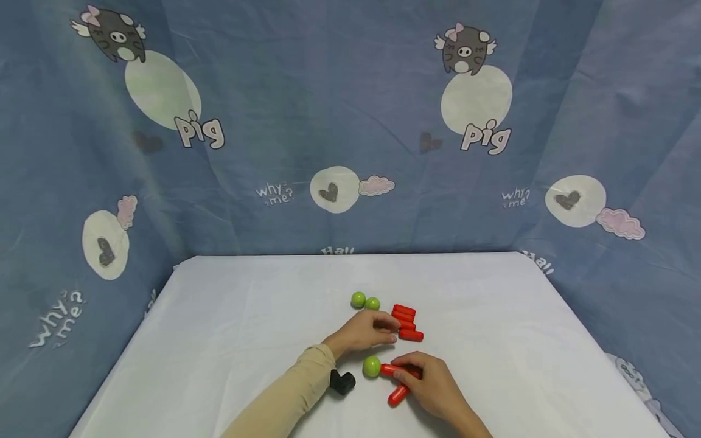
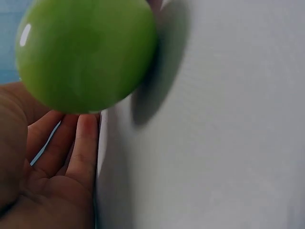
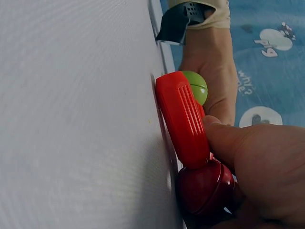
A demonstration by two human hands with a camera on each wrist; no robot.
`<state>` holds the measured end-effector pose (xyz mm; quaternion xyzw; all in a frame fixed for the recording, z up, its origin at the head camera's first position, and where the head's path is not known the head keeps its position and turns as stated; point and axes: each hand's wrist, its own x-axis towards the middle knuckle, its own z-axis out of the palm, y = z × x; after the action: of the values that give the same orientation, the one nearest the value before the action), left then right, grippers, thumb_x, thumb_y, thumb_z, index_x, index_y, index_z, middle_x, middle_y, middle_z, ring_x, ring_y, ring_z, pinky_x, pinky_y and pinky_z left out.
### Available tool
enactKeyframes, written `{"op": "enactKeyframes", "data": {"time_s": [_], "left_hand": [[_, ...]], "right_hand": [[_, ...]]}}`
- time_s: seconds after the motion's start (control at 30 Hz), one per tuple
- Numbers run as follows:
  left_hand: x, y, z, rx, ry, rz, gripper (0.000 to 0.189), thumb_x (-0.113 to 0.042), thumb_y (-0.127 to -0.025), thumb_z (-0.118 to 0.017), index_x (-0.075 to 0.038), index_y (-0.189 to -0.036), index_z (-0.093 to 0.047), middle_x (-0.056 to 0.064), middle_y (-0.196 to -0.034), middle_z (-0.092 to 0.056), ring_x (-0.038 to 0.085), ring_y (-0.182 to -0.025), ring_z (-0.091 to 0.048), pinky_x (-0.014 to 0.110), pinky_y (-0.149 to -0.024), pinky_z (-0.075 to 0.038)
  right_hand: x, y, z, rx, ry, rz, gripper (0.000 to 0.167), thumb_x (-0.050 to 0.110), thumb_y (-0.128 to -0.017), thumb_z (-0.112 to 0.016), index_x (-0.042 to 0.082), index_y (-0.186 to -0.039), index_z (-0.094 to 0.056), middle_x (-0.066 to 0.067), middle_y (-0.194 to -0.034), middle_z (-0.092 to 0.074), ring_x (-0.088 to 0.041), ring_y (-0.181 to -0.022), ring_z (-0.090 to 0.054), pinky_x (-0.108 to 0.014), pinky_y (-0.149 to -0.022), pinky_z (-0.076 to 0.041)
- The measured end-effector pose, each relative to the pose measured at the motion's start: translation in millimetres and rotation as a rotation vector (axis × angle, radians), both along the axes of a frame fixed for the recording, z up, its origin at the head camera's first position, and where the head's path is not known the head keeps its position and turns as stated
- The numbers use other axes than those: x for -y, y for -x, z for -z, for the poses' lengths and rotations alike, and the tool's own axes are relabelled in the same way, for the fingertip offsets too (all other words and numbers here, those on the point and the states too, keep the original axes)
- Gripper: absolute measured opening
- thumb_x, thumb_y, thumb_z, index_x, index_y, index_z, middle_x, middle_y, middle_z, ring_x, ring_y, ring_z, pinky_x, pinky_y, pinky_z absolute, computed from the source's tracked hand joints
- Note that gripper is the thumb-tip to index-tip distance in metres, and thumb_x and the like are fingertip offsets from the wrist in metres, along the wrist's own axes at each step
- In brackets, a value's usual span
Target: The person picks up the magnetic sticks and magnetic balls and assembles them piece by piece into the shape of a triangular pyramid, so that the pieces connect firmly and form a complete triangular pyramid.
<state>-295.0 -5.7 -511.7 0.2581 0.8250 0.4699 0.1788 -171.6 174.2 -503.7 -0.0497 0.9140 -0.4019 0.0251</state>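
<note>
In the head view, my left hand reaches across to several red sticks, its fingertips at their left ends. Thumb and fingers stand apart there. A green ball fills much of the left wrist view in front of that hand. My right hand pinches a red stick between thumb and index finger. A second, ridged red stick lies against its thumb, and a dark red ball is under the hand. Another green ball lies at the pinched stick's left end.
Two green balls lie behind my left hand. A black camera mount sits at my left wrist. White cloth covers the table, and a blue printed curtain hangs behind and along its sides.
</note>
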Motion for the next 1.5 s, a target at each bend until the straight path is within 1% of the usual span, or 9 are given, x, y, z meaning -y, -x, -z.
{"op": "enactKeyframes", "data": {"time_s": [0.13, 0.3, 0.43, 0.6, 0.87, 1.1, 1.27, 1.43, 1.5], "left_hand": [[-3.2, 1.9, -1.0, -0.023, 0.015, -0.002, 0.026, -0.019, -0.089, -0.080, -0.017, -0.115, -0.076, -0.003, -0.113, -0.076, 0.013, -0.107, -0.071, 0.028, -0.096, -0.057], [-7.0, 3.5, -0.9, -0.042, 0.027, 0.010, 0.027, -0.019, -0.090, -0.079, -0.016, -0.117, -0.076, -0.003, -0.117, -0.075, 0.012, -0.106, -0.070, 0.028, -0.095, -0.056], [-10.4, 3.9, 0.0, -0.045, 0.010, 0.024, 0.027, -0.017, -0.090, -0.079, -0.015, -0.116, -0.076, -0.002, -0.117, -0.076, 0.010, -0.103, -0.068, 0.025, -0.092, -0.056], [-14.0, 1.9, -0.4, -0.044, 0.014, 0.015, 0.027, -0.015, -0.088, -0.081, -0.015, -0.115, -0.076, -0.002, -0.116, -0.076, 0.010, -0.101, -0.069, 0.026, -0.092, -0.057], [-18.5, -1.2, -1.5, -0.109, 0.091, 0.004, 0.023, -0.017, -0.089, -0.080, -0.019, -0.112, -0.077, -0.006, -0.111, -0.076, 0.005, -0.100, -0.065, 0.022, -0.090, -0.054], [-21.4, 0.6, 1.9, -0.113, 0.081, -0.006, 0.020, -0.015, -0.088, -0.081, -0.019, -0.107, -0.078, -0.007, -0.109, -0.076, 0.006, -0.101, -0.063, 0.023, -0.090, -0.053], [-22.4, 1.4, 4.2, -0.119, 0.070, -0.013, 0.017, -0.014, -0.088, -0.080, -0.019, -0.104, -0.078, -0.007, -0.106, -0.076, 0.005, -0.097, -0.062, 0.022, -0.086, -0.053], [-21.9, 1.4, 3.4, -0.135, 0.062, -0.011, 0.017, -0.013, -0.089, -0.080, -0.020, -0.105, -0.079, -0.007, -0.104, -0.076, 0.005, -0.097, -0.063, 0.021, -0.086, -0.053], [-21.0, 1.3, 3.0, -0.143, 0.064, -0.009, 0.017, -0.014, -0.089, -0.079, -0.020, -0.105, -0.079, -0.008, -0.104, -0.076, 0.005, -0.100, -0.063, 0.021, -0.088, -0.052]], "right_hand": [[0.1, 0.7, -1.2, 0.005, 0.004, -0.004, 0.016, 0.029, -0.089, -0.079, 0.026, -0.105, -0.078, 0.009, -0.100, -0.073, -0.008, -0.085, -0.056, -0.020, -0.072, -0.046], [0.0, 0.7, 0.0, -0.012, 0.013, -0.012, 0.014, 0.029, -0.090, -0.078, 0.027, -0.104, -0.078, 0.010, -0.100, -0.074, -0.006, -0.087, -0.057, -0.021, -0.074, -0.047], [0.1, 0.6, 1.5, -0.022, 0.015, -0.010, 0.013, 0.028, -0.089, -0.079, 0.028, -0.103, -0.078, 0.011, -0.098, -0.073, -0.006, -0.087, -0.058, -0.021, -0.075, -0.048], [0.6, -0.1, 2.0, -0.029, 0.007, -0.012, 0.013, 0.028, -0.089, -0.079, 0.028, -0.102, -0.079, 0.012, -0.097, -0.073, -0.005, -0.087, -0.058, -0.022, -0.075, -0.048], [0.7, -0.9, 1.3, -0.023, 0.010, -0.014, 0.014, 0.027, -0.089, -0.079, 0.026, -0.103, -0.078, 0.011, -0.097, -0.073, -0.005, -0.087, -0.058, -0.021, -0.075, -0.048], [-0.2, 0.1, 2.5, -0.045, -0.001, -0.012, 0.012, 0.027, -0.089, -0.079, 0.026, -0.102, -0.079, 0.012, -0.098, -0.073, -0.003, -0.087, -0.058, -0.021, -0.075, -0.048], [-0.5, 0.1, 3.1, -0.043, -0.001, -0.011, 0.012, 0.028, -0.089, -0.079, 0.027, -0.101, -0.079, 0.012, -0.098, -0.074, -0.003, -0.089, -0.060, -0.022, -0.076, -0.049], [-0.7, 0.4, 3.0, -0.039, 0.000, -0.008, 0.012, 0.027, -0.089, -0.079, 0.028, -0.101, -0.079, 0.013, -0.096, -0.073, -0.003, -0.086, -0.057, -0.022, -0.075, -0.048], [-0.8, 0.5, 3.1, -0.039, 0.001, -0.007, 0.012, 0.027, -0.089, -0.079, 0.028, -0.101, -0.079, 0.013, -0.095, -0.073, -0.003, -0.086, -0.056, -0.022, -0.075, -0.047]]}}
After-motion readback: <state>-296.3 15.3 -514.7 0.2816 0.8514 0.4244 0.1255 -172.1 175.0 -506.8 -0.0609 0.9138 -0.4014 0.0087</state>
